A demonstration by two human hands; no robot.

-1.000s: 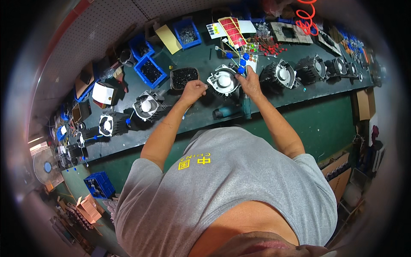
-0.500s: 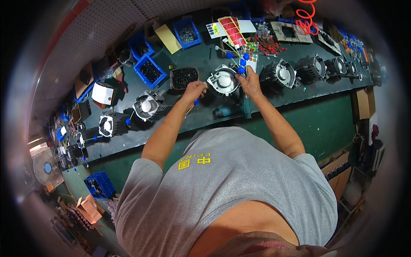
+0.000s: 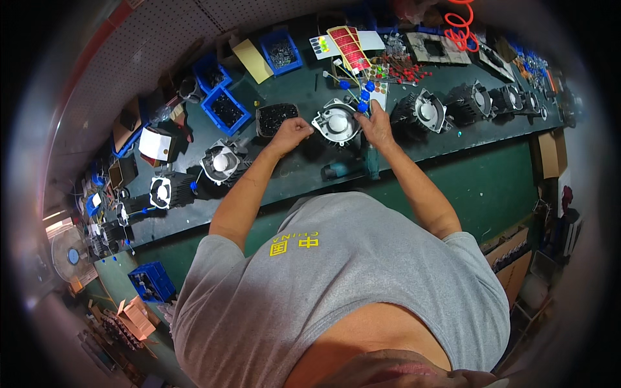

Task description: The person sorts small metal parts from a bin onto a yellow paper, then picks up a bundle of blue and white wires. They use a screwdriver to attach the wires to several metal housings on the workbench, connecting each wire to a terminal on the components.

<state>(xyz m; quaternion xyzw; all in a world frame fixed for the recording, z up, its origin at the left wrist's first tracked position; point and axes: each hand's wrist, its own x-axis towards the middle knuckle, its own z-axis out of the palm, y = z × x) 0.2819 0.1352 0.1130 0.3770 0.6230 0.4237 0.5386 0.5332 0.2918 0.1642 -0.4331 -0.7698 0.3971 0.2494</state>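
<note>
In the middle of the workbench sits a round silver metal housing [image 3: 337,123] with a pale dome in its centre. At its left edge, my left hand [image 3: 293,134] is closed, fingertips pinched together; anything between them is too small to make out. My right hand [image 3: 376,125] is at the housing's right side, closed around the lower end of a bundle of wires with blue connectors [image 3: 364,97]. The wires stand up beyond the housing, with white plugs on some ends. Below the housing lies a teal and black power tool [image 3: 343,170], partly in shadow.
A tub of small dark parts [image 3: 277,118] stands by my left hand. Blue bins [image 3: 225,110] of small parts sit behind it. Similar finned housings line the bench on the right [image 3: 427,111] and left [image 3: 223,161]. A red coiled hose [image 3: 460,32] hangs at the back right.
My left hand has shifted slightly left, away from the housing's edge. The blue connector that hung below it no longer shows. My right hand stays nearly still with the wires.
</note>
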